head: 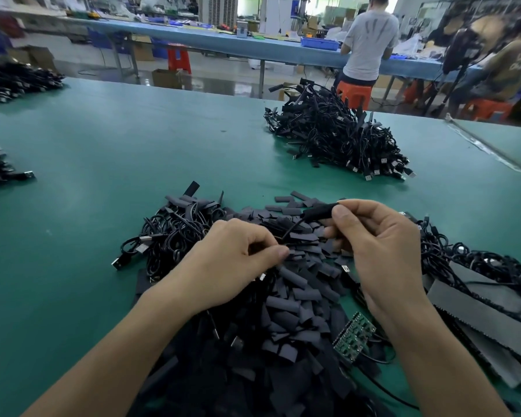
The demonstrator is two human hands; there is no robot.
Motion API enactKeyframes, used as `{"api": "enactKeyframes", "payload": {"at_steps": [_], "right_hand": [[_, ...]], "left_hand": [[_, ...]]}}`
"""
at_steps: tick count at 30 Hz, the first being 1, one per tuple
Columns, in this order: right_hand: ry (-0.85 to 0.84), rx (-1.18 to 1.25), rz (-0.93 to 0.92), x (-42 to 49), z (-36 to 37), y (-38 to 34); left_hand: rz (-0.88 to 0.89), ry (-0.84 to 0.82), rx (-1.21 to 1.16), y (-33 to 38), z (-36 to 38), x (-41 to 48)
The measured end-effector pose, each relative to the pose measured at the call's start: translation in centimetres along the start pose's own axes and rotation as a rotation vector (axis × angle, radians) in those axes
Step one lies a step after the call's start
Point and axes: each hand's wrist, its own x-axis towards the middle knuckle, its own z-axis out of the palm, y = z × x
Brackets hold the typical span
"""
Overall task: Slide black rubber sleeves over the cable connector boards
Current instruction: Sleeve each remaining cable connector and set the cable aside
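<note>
A pile [298, 299] of loose black sleeves lies on the green table [118, 139], and both hands work just above it. The right hand [379, 251] is over the pile's far right part. Its thumb and forefinger pinch one sleeve [319, 210] by its right end. The sleeve is lifted clear of the pile and tilts down to the left. Whether a board sits inside it cannot be told (the rubber hides everything).

A thin black cable [292, 228] runs out of the sleeve's lower left end and slants down to the left hand [232, 260]. That hand is over the pile's left part, fingers curled, with thumb and forefinger nipping the cable. The hands are apart, joined only by that straight run of cable.

At the pile's near right edge lies a batch of green boards [354, 337], partly on the sleeves, with thin wires trailing from it. Touching the pile's left side are coils [169, 236] of black cable with USB plugs. To the right of the pile is a tangle [478, 263] of more cable, with long flat dark strips [478, 311] nearer the camera. Well beyond the pile, toward the table's far edge, stands a heap [337, 136] of cables with black sleeves sticking out.
</note>
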Motion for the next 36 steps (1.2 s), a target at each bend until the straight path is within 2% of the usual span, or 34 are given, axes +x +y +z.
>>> {"api": "enactKeyframes", "payload": {"at_steps": [2,5,8,10,12,14,17,20,23,25,27,30,36], "right_hand": [[-0.014,-0.037,0.009,0.2,-0.4,-0.2],[-0.121,-0.277,0.021,0.7,-1.6,-0.5],[-0.46,-0.66,0.092,1.3,-3.3,-0.7],[-0.751,-0.823,0.209,1.5,-4.2,-0.9],[-0.929,-0.888,0.323,1.5,-4.6,-1.1],[-1.022,-0.966,0.362,1.2,-4.5,-1.1],[-1.056,-1.04,0.347,1.0,-4.1,-0.8],[-0.929,-0.961,0.219,1.2,-4.3,-0.9],[-0.705,-0.645,0.148,1.6,-4.4,-0.7],[-0.589,-0.395,0.163,1.6,-4.1,-0.4],[-0.578,-0.243,0.193,1.5,-3.7,-0.1],[-0.605,-0.09,0.251,1.1,-3.1,0.4],[-0.631,0.209,0.339,0.6,-2.3,1.0]], "left_hand": [[-0.042,0.115,-0.053,-0.1,-0.2,0.3],[-0.149,0.424,0.024,-0.8,-1.4,0.8],[-0.307,0.621,0.137,-2.1,-3.1,0.9],[-0.409,0.612,0.184,-3.3,-3.8,0.9],[-0.468,0.571,0.199,-3.8,-3.9,0.9],[-0.47,0.553,0.192,-4.1,-3.8,0.8],[-0.345,0.637,0.258,-3.4,-3.5,0.5],[-0.125,0.632,0.242,-1.2,-2.9,0.3],[0.047,0.39,0.028,1.0,-0.5,-0.1],[0.085,0.212,-0.088,1.8,2.1,-0.5],[0.05,0.1,-0.229,1.7,4.4,-0.9],[-0.028,0.036,-0.411,1.0,5.8,-0.8],[-0.013,0.049,-0.681,0.6,5.8,-0.4]]}}
